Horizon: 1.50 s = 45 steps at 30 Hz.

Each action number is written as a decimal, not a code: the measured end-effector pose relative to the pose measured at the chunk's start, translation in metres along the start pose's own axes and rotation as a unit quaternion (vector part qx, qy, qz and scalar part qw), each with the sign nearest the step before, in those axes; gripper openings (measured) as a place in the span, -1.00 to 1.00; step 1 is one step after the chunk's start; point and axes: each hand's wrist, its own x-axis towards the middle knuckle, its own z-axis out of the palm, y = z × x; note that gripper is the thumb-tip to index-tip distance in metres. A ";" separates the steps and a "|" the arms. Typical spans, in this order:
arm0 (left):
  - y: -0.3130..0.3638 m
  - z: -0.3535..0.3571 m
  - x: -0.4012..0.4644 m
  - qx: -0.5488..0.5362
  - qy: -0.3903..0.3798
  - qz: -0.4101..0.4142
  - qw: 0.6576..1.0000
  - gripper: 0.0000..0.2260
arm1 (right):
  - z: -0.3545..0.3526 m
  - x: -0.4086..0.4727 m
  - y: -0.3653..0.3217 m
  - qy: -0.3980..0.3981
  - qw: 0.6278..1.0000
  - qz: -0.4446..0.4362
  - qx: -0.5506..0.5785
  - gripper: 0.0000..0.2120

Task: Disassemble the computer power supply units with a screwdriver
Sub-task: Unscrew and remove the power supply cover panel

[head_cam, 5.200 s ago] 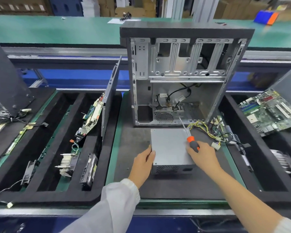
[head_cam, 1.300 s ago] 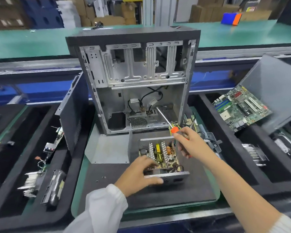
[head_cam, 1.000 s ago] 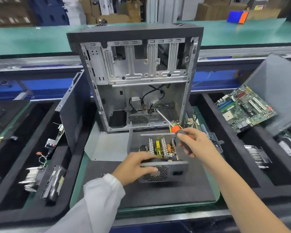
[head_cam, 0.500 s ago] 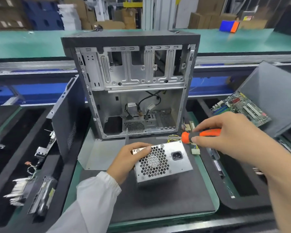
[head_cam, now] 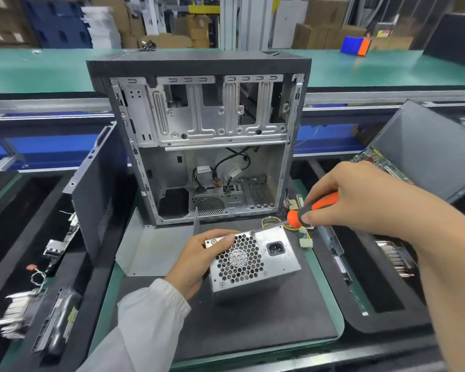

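PSU (head_cam: pixel 253 260) stands fan-grille up on the black mat (head_cam: pixel 253 323) before the open case (head_cam: pixel 199 135), left hand (head_cam: pixel 196 260) clamping its top-left corner, right hand (head_cam: pixel 357 200) gripping the screwdriver (head_cam: pixel 304 214) at the top edge; likely heavy, rigid, sharp-edged steel, so brace by the corners.

A long green-topped workbench (head_cam: pixel 51 68) runs across the room, edged by a grey metal rail (head_cam: pixel 387 96) with a blue panel (head_cam: pixel 49 149) below it. Behind it, stacked cardboard boxes (head_cam: pixel 330 28) and dark blue crates (head_cam: pixel 57 25) crowd the back, split by pale upright posts (head_cam: pixel 253 20). A blue and orange box (head_cam: pixel 356 46) sits on the green top. The light is even and bright.
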 end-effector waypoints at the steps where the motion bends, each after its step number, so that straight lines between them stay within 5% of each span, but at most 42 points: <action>1: 0.000 0.000 0.000 0.000 0.000 -0.002 1.000 -0.82 | 0.000 0.000 0.000 -0.003 1.000 -0.001 0.000 -0.89; 21: 0.000 -0.005 0.008 0.021 -0.013 0.008 1.000 -0.80 | -0.006 0.005 -0.017 -0.026 0.998 -0.003 -0.059 -0.79; 30: 0.036 0.005 0.023 0.320 -0.101 0.060 0.940 -0.85 | -0.015 0.031 -0.046 -0.074 0.982 -0.039 -0.168 -0.81; 35: 0.032 0.010 0.027 0.323 -0.115 0.076 0.936 -0.82 | -0.022 0.055 -0.067 -0.116 0.967 -0.033 -0.223 -0.56; 45: 0.036 0.009 0.037 0.401 -0.097 0.089 0.906 -0.80 | -0.011 0.074 -0.084 -0.142 0.902 -0.143 -0.382 -0.65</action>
